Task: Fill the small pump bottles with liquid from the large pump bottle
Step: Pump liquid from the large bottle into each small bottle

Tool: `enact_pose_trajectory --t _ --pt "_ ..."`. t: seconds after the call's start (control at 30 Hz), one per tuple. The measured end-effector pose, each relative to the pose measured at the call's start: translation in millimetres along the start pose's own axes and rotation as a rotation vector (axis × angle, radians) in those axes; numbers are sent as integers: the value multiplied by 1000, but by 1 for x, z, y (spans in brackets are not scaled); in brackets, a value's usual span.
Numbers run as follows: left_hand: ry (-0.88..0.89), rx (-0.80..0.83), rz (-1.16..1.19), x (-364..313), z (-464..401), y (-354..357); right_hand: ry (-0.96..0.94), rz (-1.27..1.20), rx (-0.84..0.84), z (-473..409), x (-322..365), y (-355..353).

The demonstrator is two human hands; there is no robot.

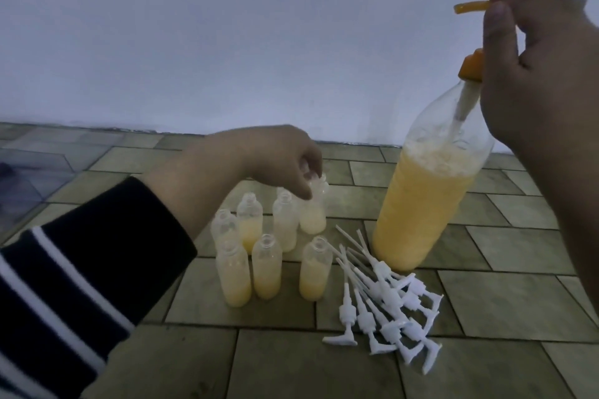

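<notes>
The large clear bottle (421,204) stands on the tiled floor at right, over half full of yellow liquid. My right hand (544,91) grips its orange pump head (471,7) from above; the nozzle points left. Several small clear bottles (265,266) without caps stand in a cluster left of it, each partly filled with pale yellow liquid. My left hand (288,159) reaches over the cluster, its fingers closed on the neck of the rearmost small bottle (312,214), which stands nearest the large bottle.
A heap of several white small pump tops (385,304) with dip tubes lies on the floor in front of the large bottle. A pale wall (227,42) rises right behind the tiles. A dark patch (19,178) shows at the far left.
</notes>
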State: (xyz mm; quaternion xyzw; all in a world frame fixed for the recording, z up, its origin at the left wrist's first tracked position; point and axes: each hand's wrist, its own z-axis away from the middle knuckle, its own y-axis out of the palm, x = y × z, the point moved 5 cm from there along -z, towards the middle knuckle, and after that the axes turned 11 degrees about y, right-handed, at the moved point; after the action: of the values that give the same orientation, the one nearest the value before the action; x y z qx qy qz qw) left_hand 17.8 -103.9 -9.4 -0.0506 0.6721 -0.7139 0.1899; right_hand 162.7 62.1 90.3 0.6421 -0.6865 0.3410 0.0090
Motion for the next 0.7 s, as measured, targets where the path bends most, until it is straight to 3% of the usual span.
enact_pose_trajectory --t 0.3,0.5,0.7 --pt "0 -503 634 15 16 -43 -13 1 -13 -2 0 2" --pt "60 -726 1353 9 3 -32 -11 -2 -8 -4 -3 4" --pt "103 -764 1446 -10 -4 -39 -37 37 24 -3 -2 2"
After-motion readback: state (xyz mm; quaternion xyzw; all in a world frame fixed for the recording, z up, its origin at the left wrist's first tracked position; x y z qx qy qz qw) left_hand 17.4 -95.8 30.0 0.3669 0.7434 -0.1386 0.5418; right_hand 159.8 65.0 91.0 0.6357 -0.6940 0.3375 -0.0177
